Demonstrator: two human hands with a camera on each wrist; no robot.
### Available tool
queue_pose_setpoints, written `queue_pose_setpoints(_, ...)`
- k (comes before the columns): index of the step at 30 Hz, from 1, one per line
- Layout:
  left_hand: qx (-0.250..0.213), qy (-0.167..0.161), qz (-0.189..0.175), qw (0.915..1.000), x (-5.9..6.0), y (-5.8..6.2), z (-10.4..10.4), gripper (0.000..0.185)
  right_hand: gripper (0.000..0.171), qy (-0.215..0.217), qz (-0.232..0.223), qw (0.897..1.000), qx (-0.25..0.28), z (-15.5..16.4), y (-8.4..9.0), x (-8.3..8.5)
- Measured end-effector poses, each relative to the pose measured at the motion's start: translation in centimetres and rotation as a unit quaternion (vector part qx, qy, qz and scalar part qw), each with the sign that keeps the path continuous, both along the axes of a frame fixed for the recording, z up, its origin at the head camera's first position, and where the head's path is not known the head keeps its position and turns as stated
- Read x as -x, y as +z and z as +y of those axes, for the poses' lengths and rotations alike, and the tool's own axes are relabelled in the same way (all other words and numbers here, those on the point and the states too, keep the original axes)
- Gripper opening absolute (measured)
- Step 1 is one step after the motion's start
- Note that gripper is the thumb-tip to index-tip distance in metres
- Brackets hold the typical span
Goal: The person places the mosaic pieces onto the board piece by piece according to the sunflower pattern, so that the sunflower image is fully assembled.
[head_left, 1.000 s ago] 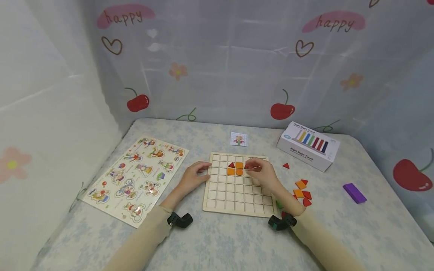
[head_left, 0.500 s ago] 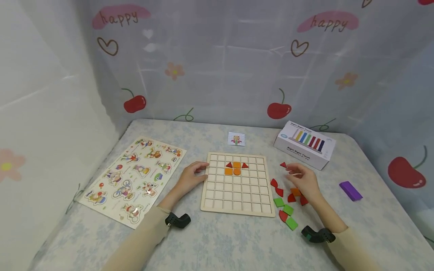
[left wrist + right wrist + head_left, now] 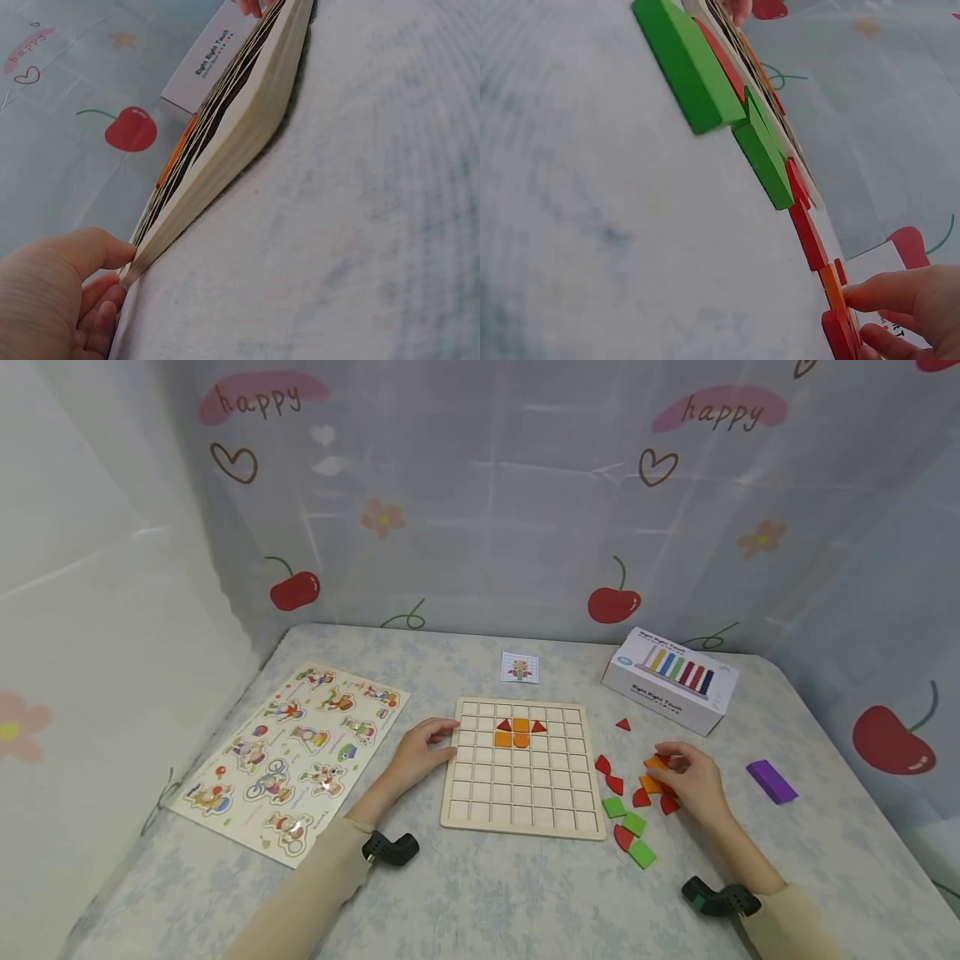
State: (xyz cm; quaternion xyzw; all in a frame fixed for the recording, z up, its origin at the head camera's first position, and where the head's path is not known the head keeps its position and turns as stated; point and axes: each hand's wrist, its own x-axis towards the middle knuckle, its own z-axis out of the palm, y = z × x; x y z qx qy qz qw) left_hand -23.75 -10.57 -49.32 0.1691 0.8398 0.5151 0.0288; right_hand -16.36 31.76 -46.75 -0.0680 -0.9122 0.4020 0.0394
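Observation:
The left hand [image 3: 420, 752] pinches the left edge of a square wooden grid board [image 3: 525, 793], its thumb on the rim in the left wrist view. On the board lie two red triangles [image 3: 504, 726], two orange squares [image 3: 521, 725] and an orange circle [image 3: 521, 741]. To the board's right, the right hand [image 3: 693, 781] has thumb and index finger on either side of an orange square tile [image 3: 656, 762] in the loose pile. Another orange tile [image 3: 649, 785] and red pieces [image 3: 669, 802] lie right by its fingers, partly covered. The right wrist view shows its thumb [image 3: 885, 291] at the orange tile's edge.
Several green squares [image 3: 633, 823] and red pieces [image 3: 615, 785] lie beside the board. A lone red triangle [image 3: 623, 724] sits further back. Around stand a white box [image 3: 671, 681], a purple block [image 3: 771, 782], a small pattern card [image 3: 520, 667] and a picture puzzle [image 3: 300, 752].
The right hand let go of a red triangle on the board, moved right past the lone red triangle, and came down at the orange tiles. The left hand stayed on the board's edge.

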Motion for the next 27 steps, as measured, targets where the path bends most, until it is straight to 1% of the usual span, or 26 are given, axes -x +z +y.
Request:
queue_pose_setpoints(4, 0.0, 0.002, 0.001, 1.0, 0.0, -0.2, 0.0, 0.042, 0.042, -0.002, 0.01, 1.0, -0.005, -0.3, -0.1, 0.2)
queue_pose_setpoints(10, 0.001, 0.002, 0.005, 1.0, 0.1, -0.2, -0.1, 0.042, 0.04, -0.012, 0.041, 0.999, -0.008, -0.7, -0.1, 0.2)
queue_pose_setpoints(13, 0.003, 0.002, 0.006, 1.0, 0.1, -0.1, -0.2, 0.042, 0.04, -0.002, 0.058, 0.998, 0.001, -1.5, 0.1, 0.5)
queue_pose_setpoints(15, 0.003, 0.001, 0.011, 0.9999, 0.0, 0.0, -0.3, 0.042, 0.04, 0.013, 0.066, 0.998, 0.008, -2.4, 0.2, 1.0)
queue_pose_setpoints(20, 0.003, 0.0, 0.008, 1.0, 0.0, -0.2, -0.4, 0.042, 0.042, 0.059, 0.072, 0.995, 0.04, -5.3, 0.6, 2.6)
queue_pose_setpoints(23, 0.002, -0.001, 0.006, 1.0, 0.1, -0.3, -0.3, 0.041, 0.044, 0.095, 0.078, 0.991, 0.055, -7.2, 0.7, 3.8)
queue_pose_setpoints(27, -0.001, -0.003, 0.016, 0.9999, 0.1, -0.3, -0.1, 0.042, 0.045, 0.145, 0.085, 0.984, 0.059, -9.4, 0.6, 5.1)
